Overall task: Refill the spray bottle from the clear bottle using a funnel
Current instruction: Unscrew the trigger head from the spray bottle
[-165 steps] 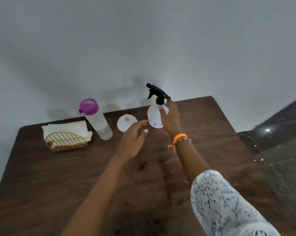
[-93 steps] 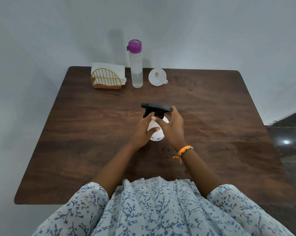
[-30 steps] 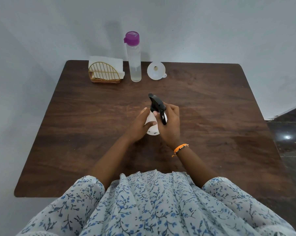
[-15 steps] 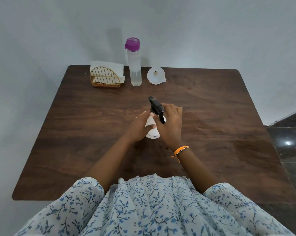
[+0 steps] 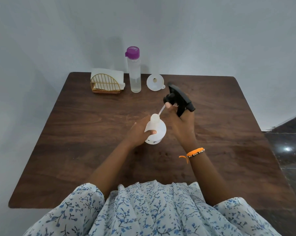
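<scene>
Left hand [image 5: 138, 132] grips white plastic spray bottle [image 5: 156, 132], table centre | right hand [image 5: 181, 120] holds black trigger head [image 5: 178, 99], dip tube seemingly still in neck (lift straight) | white funnel [image 5: 155, 82], purple-capped clear bottle [image 5: 134, 70] at 12 o'clock

L hand [image 5: 138, 132] grips spray bottle [image 5: 156, 132]; R hand [image 5: 182, 124] holds black sprayer head [image 5: 178, 99] lifted off

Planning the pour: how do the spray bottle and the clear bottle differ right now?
The spray bottle is squat, white and uncapped, held by the left hand; the clear bottle is tall, see-through, capped purple and untouched at the table's far edge. Both stand upright.
</scene>
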`<state>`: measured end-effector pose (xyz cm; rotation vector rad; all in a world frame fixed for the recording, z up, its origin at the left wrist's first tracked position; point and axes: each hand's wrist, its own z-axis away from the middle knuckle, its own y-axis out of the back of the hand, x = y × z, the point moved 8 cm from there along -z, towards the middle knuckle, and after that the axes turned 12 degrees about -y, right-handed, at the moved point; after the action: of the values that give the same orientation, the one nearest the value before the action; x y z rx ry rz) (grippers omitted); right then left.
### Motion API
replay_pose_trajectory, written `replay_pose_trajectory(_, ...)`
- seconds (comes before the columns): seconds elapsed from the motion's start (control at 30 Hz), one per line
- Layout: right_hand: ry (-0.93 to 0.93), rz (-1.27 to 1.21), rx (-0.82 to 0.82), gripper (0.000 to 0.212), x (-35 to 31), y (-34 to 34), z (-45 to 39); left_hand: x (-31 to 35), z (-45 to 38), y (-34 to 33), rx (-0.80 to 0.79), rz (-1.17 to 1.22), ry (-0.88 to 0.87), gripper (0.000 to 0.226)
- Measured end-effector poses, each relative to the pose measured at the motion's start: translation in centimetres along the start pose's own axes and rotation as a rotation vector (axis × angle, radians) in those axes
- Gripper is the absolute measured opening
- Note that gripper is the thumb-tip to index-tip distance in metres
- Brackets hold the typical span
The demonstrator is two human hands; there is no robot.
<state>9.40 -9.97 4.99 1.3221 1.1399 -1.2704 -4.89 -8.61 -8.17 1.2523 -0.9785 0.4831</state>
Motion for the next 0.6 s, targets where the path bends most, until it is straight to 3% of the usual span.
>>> replay_pose_trajectory(0.37,0.138,0.064,0.079,0.022,-5.1,1.6,-1.1,-1.0,0.0,-0.6,0.001,-0.078,0.05,0.061)
replay_pose_trajectory(0.6,0.133,0.053,0.119,0.02,-6.5,2.8,-3.2,-1.1,0.1,-0.6,0.003,-0.071,0.064,0.061)
